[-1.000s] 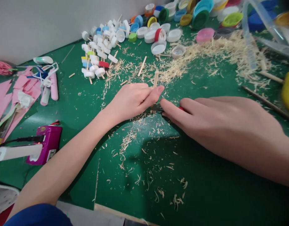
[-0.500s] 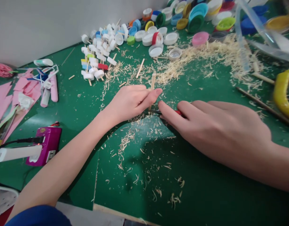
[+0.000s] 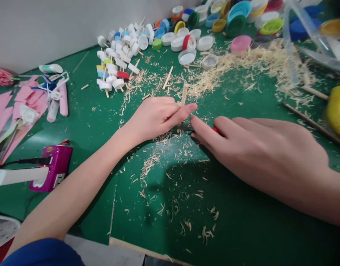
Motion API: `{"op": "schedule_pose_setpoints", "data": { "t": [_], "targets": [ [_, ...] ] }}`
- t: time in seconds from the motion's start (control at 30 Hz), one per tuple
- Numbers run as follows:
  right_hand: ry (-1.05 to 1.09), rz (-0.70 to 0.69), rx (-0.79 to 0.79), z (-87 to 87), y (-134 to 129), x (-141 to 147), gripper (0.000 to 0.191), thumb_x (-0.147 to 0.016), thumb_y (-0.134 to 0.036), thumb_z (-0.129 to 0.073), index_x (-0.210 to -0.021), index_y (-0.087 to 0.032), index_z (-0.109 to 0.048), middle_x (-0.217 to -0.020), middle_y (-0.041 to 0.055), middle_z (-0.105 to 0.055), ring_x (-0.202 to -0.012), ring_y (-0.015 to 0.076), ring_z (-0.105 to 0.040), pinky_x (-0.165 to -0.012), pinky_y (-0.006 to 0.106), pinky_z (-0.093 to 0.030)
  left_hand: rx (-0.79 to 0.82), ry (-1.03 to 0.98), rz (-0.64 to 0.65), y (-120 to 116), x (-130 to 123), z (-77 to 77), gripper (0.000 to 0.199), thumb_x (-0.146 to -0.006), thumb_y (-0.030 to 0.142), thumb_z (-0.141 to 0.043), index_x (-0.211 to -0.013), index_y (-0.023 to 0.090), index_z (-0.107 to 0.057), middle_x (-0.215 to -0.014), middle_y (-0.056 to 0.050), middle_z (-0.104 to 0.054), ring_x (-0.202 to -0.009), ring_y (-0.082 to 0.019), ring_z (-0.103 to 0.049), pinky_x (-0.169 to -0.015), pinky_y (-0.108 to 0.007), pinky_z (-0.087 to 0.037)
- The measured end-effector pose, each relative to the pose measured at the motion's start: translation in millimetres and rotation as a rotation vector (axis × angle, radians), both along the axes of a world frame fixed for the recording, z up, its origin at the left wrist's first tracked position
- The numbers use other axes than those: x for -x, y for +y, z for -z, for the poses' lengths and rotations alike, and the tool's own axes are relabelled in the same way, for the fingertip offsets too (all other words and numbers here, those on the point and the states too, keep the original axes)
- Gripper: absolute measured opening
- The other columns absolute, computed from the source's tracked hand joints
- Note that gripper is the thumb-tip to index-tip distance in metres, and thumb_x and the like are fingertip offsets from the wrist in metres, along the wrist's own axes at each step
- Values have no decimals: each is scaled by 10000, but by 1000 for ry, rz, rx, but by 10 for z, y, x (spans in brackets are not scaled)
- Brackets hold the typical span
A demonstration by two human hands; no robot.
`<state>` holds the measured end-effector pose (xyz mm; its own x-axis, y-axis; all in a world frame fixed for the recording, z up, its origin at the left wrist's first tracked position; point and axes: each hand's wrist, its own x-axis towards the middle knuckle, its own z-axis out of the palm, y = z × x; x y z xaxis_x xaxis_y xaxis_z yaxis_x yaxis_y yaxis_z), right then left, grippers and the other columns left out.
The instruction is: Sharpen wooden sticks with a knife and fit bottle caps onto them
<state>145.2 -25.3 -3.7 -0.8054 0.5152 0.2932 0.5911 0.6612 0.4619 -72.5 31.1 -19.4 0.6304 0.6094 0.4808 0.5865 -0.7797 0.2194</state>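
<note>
My left hand (image 3: 161, 116) is closed around a thin wooden stick (image 3: 184, 93), whose upper end sticks out beyond the fingers. The stick's lower end shows just below my thumb, close to the green tabletop (image 3: 89, 107). In my right hand (image 3: 258, 151) is a small knife (image 3: 187, 128) with a red handle, mostly covered by my fingers. Its dark blade points left and meets the lower part of the stick. Wood shavings (image 3: 150, 164) lie scattered under and in front of both hands.
Bottle caps threaded on sticks (image 3: 117, 61) are piled at the back left, with loose coloured caps (image 3: 182, 42) beside them. A heap of shavings (image 3: 269, 59) spreads at the back right, near a yellow handle (image 3: 336, 109). A purple power adapter (image 3: 56, 166) and pink scraps (image 3: 26, 98) lie left.
The view has shifted slightly, so the background sits a little further right at the top. Both hands keep their grips, with the blade still at the stick.
</note>
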Motion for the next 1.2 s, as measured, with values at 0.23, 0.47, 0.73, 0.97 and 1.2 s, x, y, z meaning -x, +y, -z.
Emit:
{"op": "schedule_pose_setpoints", "data": {
  "t": [0.23,0.47,0.73,0.97,1.2],
  "targets": [
    [-96,38,147,-2,17,9,441,-854,-49,-344,-1209,-165,-578,-613,8,-486,-475,138,-341,-518,322,-116,58,-5,-25,-12,9,2,578,-1018,466,-281,-515,187,-341,-491,32,-344,-507,-84,-414,-542,-278,-294],
    [-36,44,92,-30,-9,24,400,-885,-51,-348,-1156,-169,-618,-593,1,-436,-493,140,-350,-522,312,-127,128,10,-78,-24,12,-17,619,-1001,534,-267,-513,186,-422,-499,20,-402,-529,-93,-460,-559,-280,-308],
    [-38,18,-6,-41,-30,18,342,-907,-63,-403,-1141,-141,-640,-604,-11,-413,-515,141,-380,-527,308,-144,152,-21,-61,-7,7,-1,624,-998,534,-280,-506,180,-429,-508,24,-373,-516,-85,-446,-560,-255,-313],
    [-14,0,72,-15,-66,21,418,-894,-39,-330,-1158,-136,-638,-602,5,-440,-496,144,-350,-534,322,-132,152,-8,-77,-9,0,-6,613,-1002,528,-259,-498,187,-335,-500,26,-335,-497,-88,-401,-541,-273,-282],
    [-3,-8,72,-36,-79,22,422,-851,-8,-386,-1200,-102,-603,-624,12,-507,-511,151,-442,-538,317,-208,188,-37,-29,-10,9,-19,586,-1009,503,-271,-540,187,-425,-523,24,-394,-522,-94,-410,-551,-286,-282]
  ]
}}
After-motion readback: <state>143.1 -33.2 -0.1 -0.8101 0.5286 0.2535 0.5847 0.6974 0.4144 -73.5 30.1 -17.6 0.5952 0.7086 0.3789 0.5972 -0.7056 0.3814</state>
